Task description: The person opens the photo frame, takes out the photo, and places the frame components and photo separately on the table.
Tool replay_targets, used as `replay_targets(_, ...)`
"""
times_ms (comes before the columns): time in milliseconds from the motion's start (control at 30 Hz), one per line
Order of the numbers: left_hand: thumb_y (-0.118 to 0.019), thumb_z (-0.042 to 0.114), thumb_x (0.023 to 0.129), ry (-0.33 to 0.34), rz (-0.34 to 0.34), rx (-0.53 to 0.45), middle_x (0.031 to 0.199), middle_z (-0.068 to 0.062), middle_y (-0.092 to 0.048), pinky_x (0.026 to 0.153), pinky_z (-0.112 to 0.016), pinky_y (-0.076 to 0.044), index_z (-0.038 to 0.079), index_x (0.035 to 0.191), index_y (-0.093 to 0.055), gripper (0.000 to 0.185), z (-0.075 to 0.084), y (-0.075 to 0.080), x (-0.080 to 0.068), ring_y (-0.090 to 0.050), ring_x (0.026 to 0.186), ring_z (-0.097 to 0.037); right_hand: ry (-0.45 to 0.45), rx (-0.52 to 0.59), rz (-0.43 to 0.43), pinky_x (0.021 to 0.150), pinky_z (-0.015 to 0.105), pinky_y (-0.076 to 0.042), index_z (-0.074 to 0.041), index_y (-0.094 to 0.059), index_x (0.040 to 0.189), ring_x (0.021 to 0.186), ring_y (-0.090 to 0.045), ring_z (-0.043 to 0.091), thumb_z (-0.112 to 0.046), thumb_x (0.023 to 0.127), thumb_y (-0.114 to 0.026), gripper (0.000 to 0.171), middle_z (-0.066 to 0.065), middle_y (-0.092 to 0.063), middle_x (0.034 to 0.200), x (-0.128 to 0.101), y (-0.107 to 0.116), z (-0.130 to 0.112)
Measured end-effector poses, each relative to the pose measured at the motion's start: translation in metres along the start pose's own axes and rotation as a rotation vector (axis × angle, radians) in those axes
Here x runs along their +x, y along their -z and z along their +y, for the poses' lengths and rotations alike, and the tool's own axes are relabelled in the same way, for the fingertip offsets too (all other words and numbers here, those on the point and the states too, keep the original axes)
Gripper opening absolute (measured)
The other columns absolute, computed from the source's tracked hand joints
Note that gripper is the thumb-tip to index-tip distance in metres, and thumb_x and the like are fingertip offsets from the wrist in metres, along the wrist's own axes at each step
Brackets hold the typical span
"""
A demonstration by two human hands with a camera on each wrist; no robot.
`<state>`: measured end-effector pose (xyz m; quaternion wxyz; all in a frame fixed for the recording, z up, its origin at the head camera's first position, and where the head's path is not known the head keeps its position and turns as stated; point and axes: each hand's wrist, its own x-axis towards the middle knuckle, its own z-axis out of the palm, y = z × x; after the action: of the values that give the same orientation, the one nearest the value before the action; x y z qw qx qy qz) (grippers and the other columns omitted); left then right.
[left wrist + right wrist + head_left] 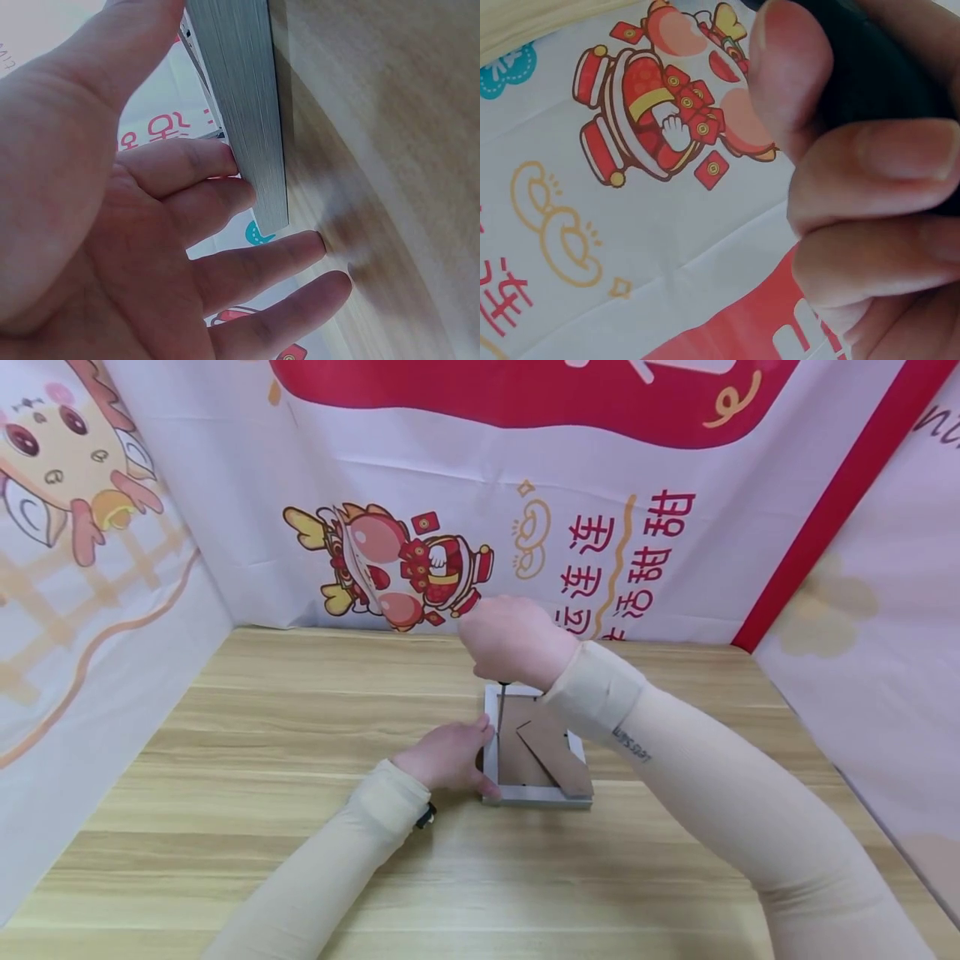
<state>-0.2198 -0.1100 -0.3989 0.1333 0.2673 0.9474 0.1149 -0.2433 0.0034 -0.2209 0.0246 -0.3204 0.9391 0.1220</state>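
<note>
A picture frame with a silver-grey edge (540, 797) lies face down on the table, its brown backing board (513, 762) and slanted stand flap (557, 750) uppermost. At the frame's left side is my left hand (448, 757), thumb at the near corner and fingertips against the edge. The left wrist view has the fingers spread and fairly straight beside the frame's side (241, 97). Above the frame, my right hand (519, 639) grips the dark handle (881, 71) of a screwdriver (502, 710). Its thin shaft points down to the left inner edge; the tip's exact contact cannot be told.
The wood-grain table (285, 727) extends around the frame. A white cloth with red print (420, 452) hangs behind it, and printed cloths also hang at left and right. My right forearm crosses over the frame's right part.
</note>
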Motion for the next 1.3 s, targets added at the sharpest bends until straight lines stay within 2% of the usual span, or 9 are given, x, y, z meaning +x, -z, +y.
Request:
replay_targets(167, -0.082, 0.055, 0.075, 0.012, -0.014, -0.029, 0.159, -0.017, -0.028, 0.110, -0.040, -0.038, 0.001, 0.151, -0.039, 0.103, 0.002, 0.002, -0.001, -0.044, 0.135, -0.034, -0.012, 0.058, -0.038, 0.068, 0.032, -0.053, -0.011, -0.069, 0.103, 0.073, -0.058, 0.018, -0.028, 0.088, -0.076, 0.024, 0.000, -0.062, 0.083, -0.001, -0.002, 0.015)
replay_targets(300, -0.082, 0.054, 0.074, 0.000, -0.013, -0.029, 0.158, -0.020, -0.027, 0.110, -0.041, -0.038, -0.002, 0.150, -0.039, 0.103, 0.004, 0.004, -0.003, -0.043, 0.135, -0.036, -0.054, 0.145, -0.098, 0.058, 0.028, -0.050, -0.008, -0.071, 0.086, 0.058, -0.055, 0.014, -0.027, 0.089, -0.075, 0.019, -0.001, -0.061, 0.066, -0.001, -0.006, 0.034)
replay_targets(367, -0.082, 0.054, 0.074, -0.001, -0.013, -0.026, 0.158, -0.021, -0.028, 0.110, -0.041, -0.038, -0.002, 0.149, -0.039, 0.103, 0.004, 0.004, -0.003, -0.043, 0.135, -0.037, -0.068, 0.164, -0.120, 0.054, 0.027, -0.050, -0.009, -0.072, 0.075, 0.052, -0.054, 0.013, -0.029, 0.089, -0.074, 0.025, 0.000, -0.062, 0.059, -0.001, -0.008, 0.042)
replay_targets(467, -0.082, 0.054, 0.073, 0.006, -0.016, -0.024, 0.158, -0.020, -0.028, 0.110, -0.041, -0.038, -0.002, 0.149, -0.039, 0.104, 0.004, 0.005, -0.004, -0.043, 0.135, -0.037, -0.075, 0.170, -0.133, 0.054, 0.026, -0.050, -0.012, -0.071, 0.068, 0.053, -0.057, 0.012, -0.033, 0.089, -0.075, 0.030, -0.001, -0.065, 0.060, 0.000, -0.011, 0.049)
replay_targets(633, -0.082, 0.054, 0.073, 0.010, -0.020, -0.023, 0.158, -0.019, -0.027, 0.111, -0.040, -0.037, -0.001, 0.150, -0.038, 0.104, 0.002, 0.003, -0.003, -0.042, 0.136, -0.035, -0.028, 0.153, -0.103, 0.057, 0.028, -0.049, -0.012, -0.068, 0.078, 0.057, -0.055, 0.014, -0.031, 0.088, -0.075, 0.022, -0.001, -0.065, 0.066, 0.003, -0.007, 0.042)
replay_targets(833, -0.083, 0.053, 0.074, 0.016, -0.020, -0.056, 0.160, -0.017, -0.025, 0.112, -0.038, -0.035, 0.001, 0.151, -0.036, 0.104, 0.001, 0.001, -0.001, -0.038, 0.139, -0.032, 0.033, 0.024, -0.062, 0.066, 0.031, -0.053, -0.011, -0.066, 0.096, 0.071, -0.057, 0.017, -0.028, 0.087, -0.077, 0.023, 0.000, -0.064, 0.082, 0.007, 0.003, 0.019)
replay_targets(1000, -0.083, 0.051, 0.074, 0.011, -0.012, -0.071, 0.159, -0.017, -0.025, 0.112, -0.037, -0.035, 0.000, 0.151, -0.036, 0.104, 0.003, 0.003, -0.002, -0.038, 0.140, -0.031, 0.031, 0.018, -0.057, 0.065, 0.031, -0.053, -0.011, -0.064, 0.098, 0.074, -0.058, 0.018, -0.027, 0.085, -0.079, 0.026, 0.001, -0.063, 0.086, 0.012, 0.005, 0.016)
replay_targets(1200, -0.084, 0.049, 0.074, 0.015, -0.011, -0.090, 0.159, -0.018, -0.024, 0.112, -0.039, -0.034, 0.000, 0.151, -0.036, 0.103, 0.005, 0.005, -0.003, -0.037, 0.140, -0.033, 0.036, 0.032, -0.056, 0.072, 0.030, -0.053, -0.011, -0.065, 0.104, 0.080, -0.060, 0.018, -0.027, 0.084, -0.081, 0.030, -0.001, -0.062, 0.089, 0.016, 0.003, 0.019)
replay_targets(1300, -0.084, 0.049, 0.073, 0.020, -0.013, -0.095, 0.159, -0.018, -0.024, 0.112, -0.039, -0.035, 0.000, 0.150, -0.037, 0.103, 0.005, 0.004, -0.003, -0.038, 0.139, -0.033, 0.051, 0.026, -0.049, 0.069, 0.029, -0.053, -0.012, -0.066, 0.101, 0.077, -0.060, 0.018, -0.026, 0.085, -0.080, 0.026, -0.001, -0.063, 0.087, 0.018, 0.003, 0.017)
